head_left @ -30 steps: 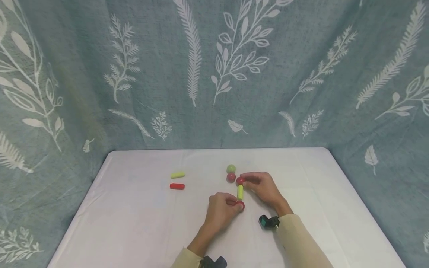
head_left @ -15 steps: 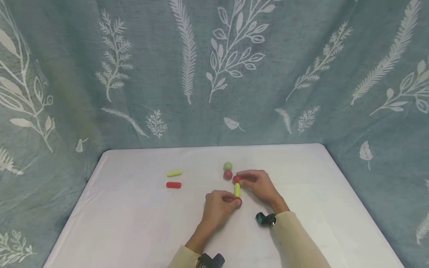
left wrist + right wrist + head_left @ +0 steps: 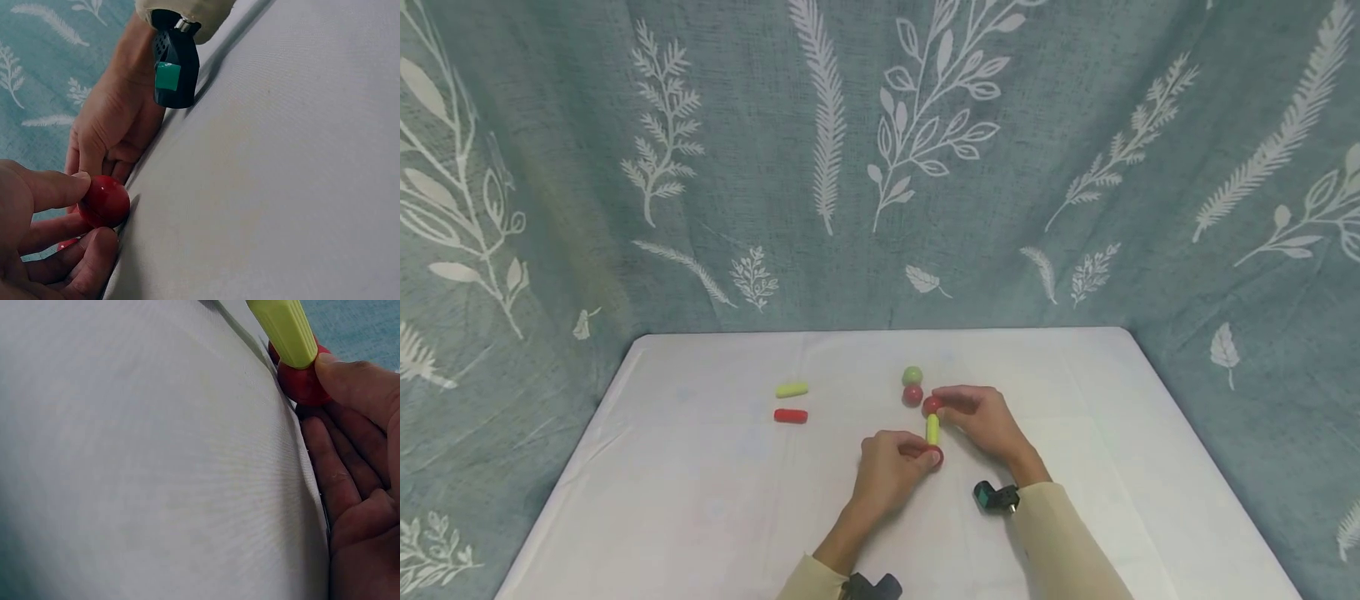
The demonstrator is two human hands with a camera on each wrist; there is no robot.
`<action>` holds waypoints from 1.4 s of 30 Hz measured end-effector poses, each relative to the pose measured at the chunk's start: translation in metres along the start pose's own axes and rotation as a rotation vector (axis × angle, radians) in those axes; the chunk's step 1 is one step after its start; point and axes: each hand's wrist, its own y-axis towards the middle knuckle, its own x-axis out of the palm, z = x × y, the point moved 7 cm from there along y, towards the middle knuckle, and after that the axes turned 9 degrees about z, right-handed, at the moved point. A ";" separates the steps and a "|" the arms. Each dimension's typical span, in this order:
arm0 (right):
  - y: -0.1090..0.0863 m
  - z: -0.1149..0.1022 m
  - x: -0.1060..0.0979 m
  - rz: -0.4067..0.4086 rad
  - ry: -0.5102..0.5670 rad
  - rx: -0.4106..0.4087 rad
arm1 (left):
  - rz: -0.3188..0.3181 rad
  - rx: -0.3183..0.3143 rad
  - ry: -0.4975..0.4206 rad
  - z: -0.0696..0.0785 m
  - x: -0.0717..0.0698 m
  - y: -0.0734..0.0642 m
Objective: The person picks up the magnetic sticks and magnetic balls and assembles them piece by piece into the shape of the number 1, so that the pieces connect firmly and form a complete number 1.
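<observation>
In the head view a yellow-green ridged rod (image 3: 932, 429) stretches between two red balls, one at each end. My left hand (image 3: 883, 471) pinches the nearer red ball (image 3: 937, 457) between thumb and fingers. The farther red ball (image 3: 931, 406) is pinched by my right hand (image 3: 988, 421). Seen from the right wrist, the rod (image 3: 287, 331) meets that ball (image 3: 304, 384) right beside the thumb. The left wrist view shows the nearer ball (image 3: 106, 201) under the left thumb tip, hiding the rod behind it.
Just beyond the right fingertips lie a loose red ball (image 3: 913, 395) and a green ball (image 3: 912, 376). Farther left on the white-covered table (image 3: 700, 500) are a yellow-green rod (image 3: 792, 390) and a red rod (image 3: 791, 416). A patterned curtain (image 3: 880, 275) rises behind the table.
The head view shifts slightly. Both hands keep their grip on the two red balls, and the rod stays between them.
</observation>
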 end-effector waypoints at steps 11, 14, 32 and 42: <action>-0.002 -0.002 0.001 0.004 -0.004 -0.014 | 0.006 0.028 0.001 -0.004 0.001 -0.001; 0.003 -0.003 0.000 0.011 -0.020 -0.027 | 0.016 0.042 -0.002 -0.002 0.000 0.003; 0.001 -0.001 0.000 0.017 -0.002 -0.009 | 0.026 0.039 0.101 0.004 -0.028 -0.002; 0.000 0.001 0.002 0.009 0.019 0.017 | 0.197 -0.014 0.143 -0.012 -0.114 0.012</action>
